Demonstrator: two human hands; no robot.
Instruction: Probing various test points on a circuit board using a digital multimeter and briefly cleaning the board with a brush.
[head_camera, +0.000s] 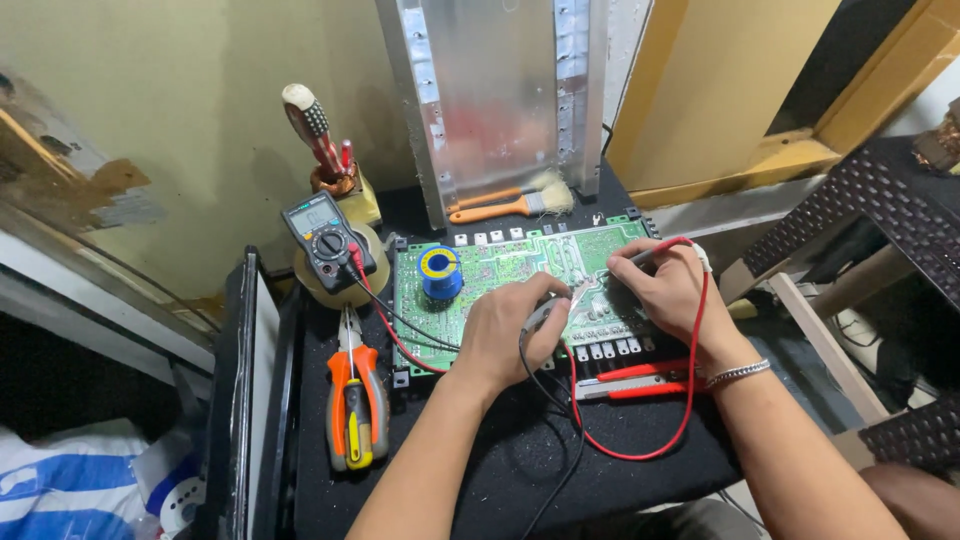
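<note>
A green circuit board (520, 262) lies on a black work surface (500, 450). My left hand (510, 325) grips a black test probe (545, 312) with its tip on the board. My right hand (665, 285) holds a red test probe (650, 252), also touching the board, a little right of the black one. Black and red leads (385, 310) run left to a dark multimeter (328, 240) propped behind the board's left end. A blue and yellow round part (440, 272) stands on the board.
Orange-handled pliers (352, 400) lie left of the board, red-handled tools (630, 380) just in front of it. Two orange brushes (510, 205) rest behind, against a metal panel (500, 100). A screwdriver (312, 130) stands in a holder. A dark stool (890, 230) is at right.
</note>
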